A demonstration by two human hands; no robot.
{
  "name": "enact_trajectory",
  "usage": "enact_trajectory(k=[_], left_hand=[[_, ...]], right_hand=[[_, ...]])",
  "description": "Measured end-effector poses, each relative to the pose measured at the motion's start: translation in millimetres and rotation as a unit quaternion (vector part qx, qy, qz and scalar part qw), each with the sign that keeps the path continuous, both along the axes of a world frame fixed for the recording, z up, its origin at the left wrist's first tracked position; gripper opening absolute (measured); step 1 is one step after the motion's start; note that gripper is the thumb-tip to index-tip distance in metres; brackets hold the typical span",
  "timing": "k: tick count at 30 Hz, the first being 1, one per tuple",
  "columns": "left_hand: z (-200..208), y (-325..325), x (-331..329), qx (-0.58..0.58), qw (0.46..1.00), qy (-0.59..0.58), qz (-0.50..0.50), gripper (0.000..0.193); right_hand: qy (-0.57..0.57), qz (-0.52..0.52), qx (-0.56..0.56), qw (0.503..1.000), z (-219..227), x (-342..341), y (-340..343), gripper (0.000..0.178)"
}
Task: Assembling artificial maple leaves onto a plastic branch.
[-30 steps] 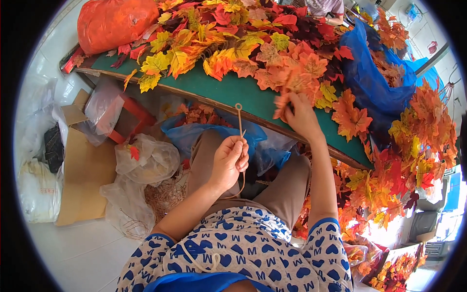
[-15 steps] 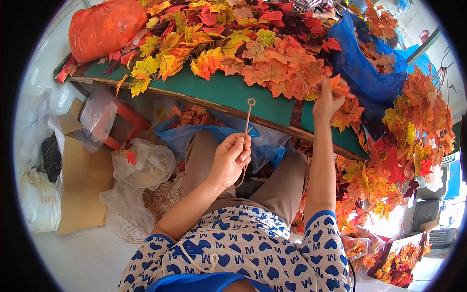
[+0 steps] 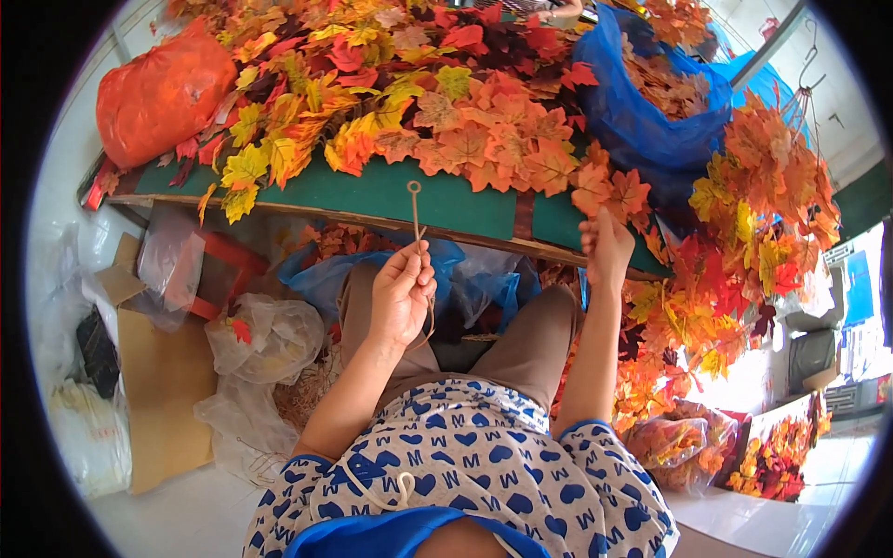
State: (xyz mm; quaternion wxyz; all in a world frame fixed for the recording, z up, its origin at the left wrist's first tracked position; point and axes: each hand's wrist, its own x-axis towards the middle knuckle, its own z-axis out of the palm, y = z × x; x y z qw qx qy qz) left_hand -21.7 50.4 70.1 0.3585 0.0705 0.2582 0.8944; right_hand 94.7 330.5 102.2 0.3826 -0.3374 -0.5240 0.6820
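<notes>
Here, left grip (image 3: 402, 293) around 1 looped wire (image 3: 416, 210), right grip (image 3: 607, 249) by 2+ orange leaves (image 3: 631, 192), hold unclear

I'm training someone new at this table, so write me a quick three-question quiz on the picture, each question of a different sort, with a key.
1. The thin brown stem in the left hand ends at the top in:
a) a flat brush
b) a small ring
c) a red leaf

2. True or false: in the picture, the orange-red bag lies to the left of the open blue bag.

3. Fill in: the bare strip of tabletop in front of the heaped leaves is coloured ____.

Key: 1. b; 2. true; 3. green
</notes>
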Motion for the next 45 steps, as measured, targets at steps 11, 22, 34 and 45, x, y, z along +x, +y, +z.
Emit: enact_trajectory(k=[11,22,34,45], left_hand=[[13.3,35.5,12.5,-0.023,0.999,0.009,-0.045,0.018],[28.7,55.6,23.5,-0.094,0.991,0.083,-0.054,0.014],[35.1,59.5,33.6,-0.116,0.984,0.107,-0.088,0.011],[35.7,71.8,34.1,-0.14,0.985,0.09,-0.046,0.009]], right_hand=[[-0.332,-0.033,0.602,0.725,-4.3,-28.2,-9.9,0.028],[-0.317,-0.013,0.557,0.768,1.4,-16.2,-6.9,0.018],[0.202,-0.032,-0.038,0.978,17.5,-15.5,-59.6,0.009],[0.136,0.117,-0.142,0.973,-14.9,-13.6,-109.5,0.013]])
